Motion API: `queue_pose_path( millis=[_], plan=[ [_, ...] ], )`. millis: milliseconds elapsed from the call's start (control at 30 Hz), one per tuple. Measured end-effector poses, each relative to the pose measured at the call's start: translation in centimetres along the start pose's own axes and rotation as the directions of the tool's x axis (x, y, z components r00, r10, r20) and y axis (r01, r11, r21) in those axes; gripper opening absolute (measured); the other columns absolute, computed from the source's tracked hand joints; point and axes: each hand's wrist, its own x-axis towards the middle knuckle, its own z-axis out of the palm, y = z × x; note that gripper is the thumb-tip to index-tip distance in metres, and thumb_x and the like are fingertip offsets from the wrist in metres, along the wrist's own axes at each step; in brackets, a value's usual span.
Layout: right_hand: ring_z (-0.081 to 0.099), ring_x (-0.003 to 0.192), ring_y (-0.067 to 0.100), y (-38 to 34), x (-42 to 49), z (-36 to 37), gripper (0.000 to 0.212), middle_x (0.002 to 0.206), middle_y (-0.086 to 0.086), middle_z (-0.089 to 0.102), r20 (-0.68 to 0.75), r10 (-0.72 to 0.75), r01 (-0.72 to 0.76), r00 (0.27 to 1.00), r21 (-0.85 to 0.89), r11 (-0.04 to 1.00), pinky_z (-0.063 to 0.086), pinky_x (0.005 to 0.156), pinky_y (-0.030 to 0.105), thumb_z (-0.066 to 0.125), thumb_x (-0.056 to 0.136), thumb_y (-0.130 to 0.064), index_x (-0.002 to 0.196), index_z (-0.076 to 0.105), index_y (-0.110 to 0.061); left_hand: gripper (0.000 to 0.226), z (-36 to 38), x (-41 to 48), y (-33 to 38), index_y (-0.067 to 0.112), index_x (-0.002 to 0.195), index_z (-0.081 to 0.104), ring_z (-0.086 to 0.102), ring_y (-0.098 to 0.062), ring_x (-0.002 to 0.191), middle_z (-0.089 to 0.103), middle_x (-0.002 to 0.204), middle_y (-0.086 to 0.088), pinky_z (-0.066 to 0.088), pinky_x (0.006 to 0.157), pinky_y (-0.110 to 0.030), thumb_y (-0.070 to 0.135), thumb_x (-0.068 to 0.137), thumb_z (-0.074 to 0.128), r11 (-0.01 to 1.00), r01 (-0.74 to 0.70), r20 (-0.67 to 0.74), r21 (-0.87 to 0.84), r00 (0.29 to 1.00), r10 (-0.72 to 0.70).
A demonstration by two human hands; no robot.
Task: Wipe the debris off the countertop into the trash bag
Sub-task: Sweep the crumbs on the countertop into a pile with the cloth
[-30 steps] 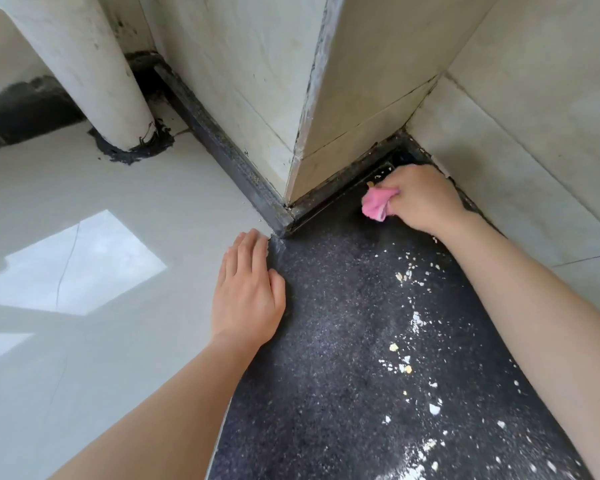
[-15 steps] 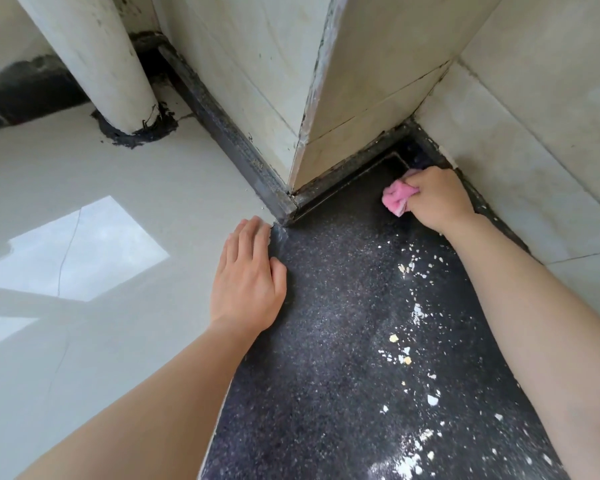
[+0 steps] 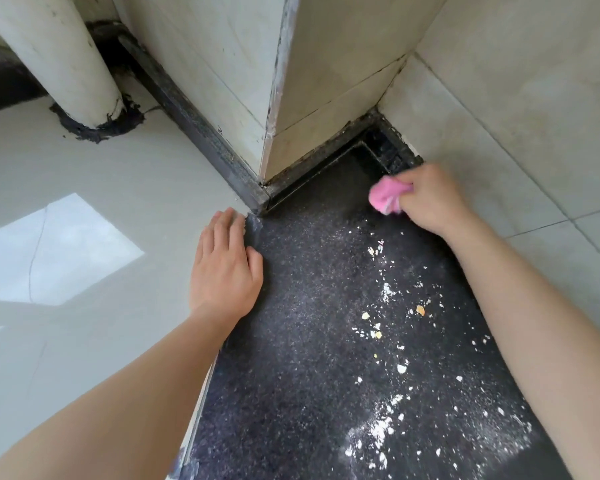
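- Gripping a bunched pink cloth (image 3: 383,199), the right hand (image 3: 430,199) is curled into a fist near the back corner of the dark speckled counter (image 3: 291,341), just in front of the tiled wall (image 3: 499,116) on the right.
- The cloth sticks out of the fist on its left side and sits at the counter surface (whether it presses down or only skims cannot be told).
- The left hand (image 3: 224,268) lies open and flat, palm down, fingers together, over the counter's left edge; its thumb rests on the dark top and its fingers reach over the edge.
- The debris (image 3: 381,427), white crumbs and powder with a few yellowish bits, is scattered over the right half of the counter, from just below the right hand down toward the near edge, thickest in a powdery patch at the bottom.
- The stretch of counter between the two hands is mostly bare of crumbs.
- A square tiled column (image 3: 274,81) meets the counter's back left corner, with dark sealant along its base.
- A pale round pipe (image 3: 56,57) stands to the far left, ringed with black sealant at its foot, on the light floor (image 3: 84,202).
- A bright patch of light lies on that floor.
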Motion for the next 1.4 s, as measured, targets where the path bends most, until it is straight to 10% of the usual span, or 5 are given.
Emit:
queue_pose_path(
  millis=[333,633,1000,1267,1400],
  plan=[
    [0.046,0.128,0.035,0.2,3.4,5.0,0.066,0.149,0.011,0.040,0.019,-0.126,0.126,0.992,-0.257,0.958,0.047,0.095,0.042,0.053,0.084,0.008,0.145,0.042,-0.016,0.049,0.3,0.2,-0.1,0.009,0.141,0.035,0.021,-0.026,0.142,0.032,0.150,-0.010,0.015,0.119,-0.038,0.028,0.095,0.035,1.000,0.007,0.002,-0.007,1.000,-0.007],
    [0.060,0.105,0.036,5.0,-8.3,5.6,0.057,0.132,0.011,0.055,-0.057,0.189,-0.197,0.980,-0.236,0.952,0.053,0.079,0.043,0.049,0.086,0.006,0.137,0.050,-0.018,0.049,0.1,0.2,0.0,0.009,0.140,0.034,0.021,-0.027,0.142,0.030,0.151,-0.011,0.016,0.119,-0.041,0.028,0.096,0.033,1.000,0.008,0.020,-0.016,1.000,-0.008],
    [0.061,0.058,0.024,1.2,-10.2,-0.3,0.019,0.055,0.001,0.059,-0.080,0.296,-0.304,0.952,-0.113,0.946,0.049,0.054,0.027,0.047,0.070,-0.004,0.057,0.058,-0.013,0.050,-0.3,0.0,0.4,0.006,0.141,0.034,0.019,-0.028,0.142,0.028,0.152,-0.011,0.018,0.119,-0.043,0.026,0.096,0.034,0.999,0.014,0.038,-0.043,0.999,-0.013],
    [0.059,0.112,0.034,-2.1,1.0,6.0,0.043,0.117,0.019,0.063,0.022,-0.041,0.043,0.999,-0.111,0.993,0.044,0.078,0.029,0.043,0.083,0.009,0.110,0.062,-0.019,0.047,0.2,0.2,0.1,0.008,0.138,0.036,0.021,-0.027,0.141,0.030,0.150,-0.010,0.019,0.118,-0.043,0.026,0.094,0.035,1.000,0.009,0.017,-0.019,1.000,-0.009],
    [0.050,0.094,0.024,-0.2,-3.9,7.9,0.047,0.134,0.016,0.053,0.049,-0.054,0.063,0.997,-0.190,0.980,0.050,0.075,0.037,0.041,0.081,0.010,0.119,0.055,-0.015,0.047,0.2,0.2,0.2,0.008,0.138,0.036,0.021,-0.028,0.141,0.030,0.150,-0.011,0.019,0.118,-0.043,0.026,0.094,0.035,1.000,0.008,0.012,-0.018,1.000,-0.008]
  ],
)
